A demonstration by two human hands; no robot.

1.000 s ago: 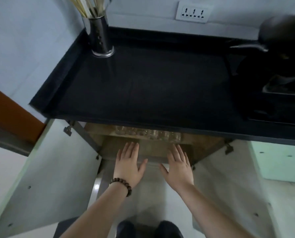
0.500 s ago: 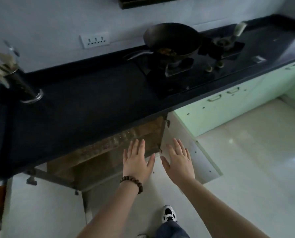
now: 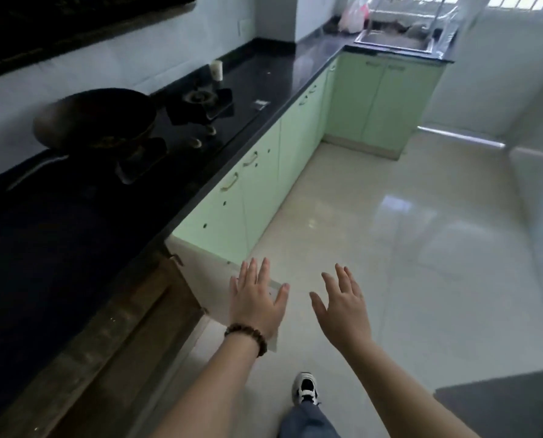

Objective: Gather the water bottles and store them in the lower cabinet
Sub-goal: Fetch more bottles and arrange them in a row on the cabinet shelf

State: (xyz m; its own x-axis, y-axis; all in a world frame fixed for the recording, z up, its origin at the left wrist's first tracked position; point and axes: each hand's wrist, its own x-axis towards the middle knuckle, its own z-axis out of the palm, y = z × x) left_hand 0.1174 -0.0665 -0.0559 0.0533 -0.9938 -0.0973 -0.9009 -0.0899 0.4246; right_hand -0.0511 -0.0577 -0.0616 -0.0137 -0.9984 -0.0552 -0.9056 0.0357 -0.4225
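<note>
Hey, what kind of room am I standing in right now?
Most likely a home kitchen: a dark wok sits on a gas stove set in a black countertop, pale green cabinets run beneath, and a sink stands at the far end.

left hand (image 3: 255,298) – flat, empty | right hand (image 3: 342,306) – flat, empty | lower cabinet (image 3: 131,314) open beside them
</note>
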